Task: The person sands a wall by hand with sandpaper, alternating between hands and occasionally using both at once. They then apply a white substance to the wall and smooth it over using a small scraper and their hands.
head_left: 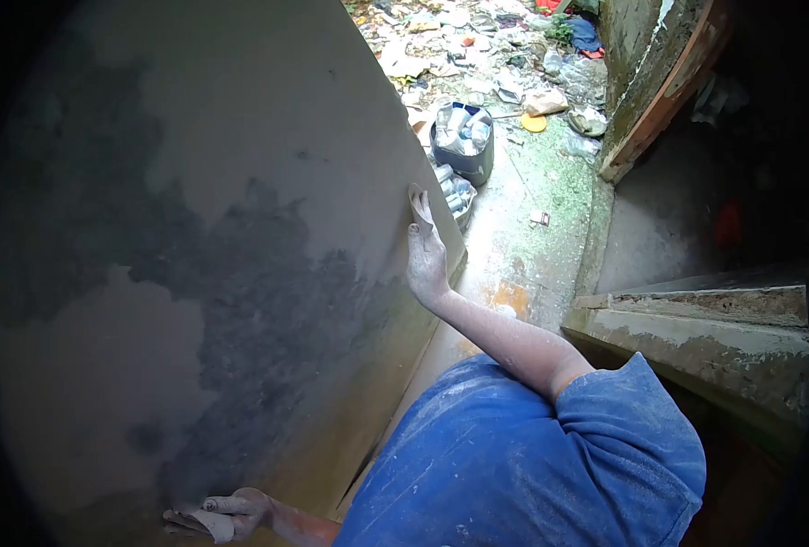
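A grey wall (pixel 267 118) with dark, uneven patches fills the left side. My right hand (pixel 428 251), coated in pale dust, rests near the wall's right edge. Its fingers point up along the surface, slightly apart, and I make out nothing held in them. Low on the left, my left hand (pixel 240 510) is against the wall's lower part, with its fingers closed round a pale, thin folded piece (pixel 213 526). What that piece is made of cannot be told.
A dark bucket (pixel 463 164) of clear plastic items stands beyond the wall's edge, with a filled bag (pixel 457 196) beside it. Litter (pixel 477 46) covers the ground behind. On the right are a concrete ledge (pixel 714 333) and a wooden frame (pixel 669 118).
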`<act>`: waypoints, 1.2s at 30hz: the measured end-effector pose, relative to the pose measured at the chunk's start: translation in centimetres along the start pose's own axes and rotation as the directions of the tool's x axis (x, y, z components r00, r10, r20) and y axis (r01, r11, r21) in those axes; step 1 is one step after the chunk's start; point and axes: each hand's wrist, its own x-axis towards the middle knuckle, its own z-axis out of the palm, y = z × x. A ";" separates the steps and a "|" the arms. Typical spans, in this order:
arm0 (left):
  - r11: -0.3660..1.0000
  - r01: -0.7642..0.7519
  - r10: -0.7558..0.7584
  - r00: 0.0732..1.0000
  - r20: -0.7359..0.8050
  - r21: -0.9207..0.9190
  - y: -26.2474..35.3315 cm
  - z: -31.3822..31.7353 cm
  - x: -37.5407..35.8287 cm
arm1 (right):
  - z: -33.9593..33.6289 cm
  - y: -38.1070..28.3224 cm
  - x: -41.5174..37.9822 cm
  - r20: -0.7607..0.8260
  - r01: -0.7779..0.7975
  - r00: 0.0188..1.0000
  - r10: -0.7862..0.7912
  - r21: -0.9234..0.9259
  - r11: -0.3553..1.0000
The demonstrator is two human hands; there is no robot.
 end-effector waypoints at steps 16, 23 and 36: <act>0.975 0.146 -0.165 0.981 -0.101 -0.170 4.2 -1.6 0.0 | 0.4 -1.7 5.4 -0.086 0.016 0.996 -0.011 0.054 0.998; 0.950 0.185 -0.206 0.977 -0.059 -0.252 4.8 -2.5 -0.7 | 3.6 -11.7 12.8 -0.032 0.039 0.999 -0.033 0.225 0.974; 0.912 0.256 -0.279 0.960 -0.027 -0.321 1.9 -0.6 -1.2 | 0.3 -5.7 4.0 0.009 0.068 0.998 -0.067 -0.031 0.997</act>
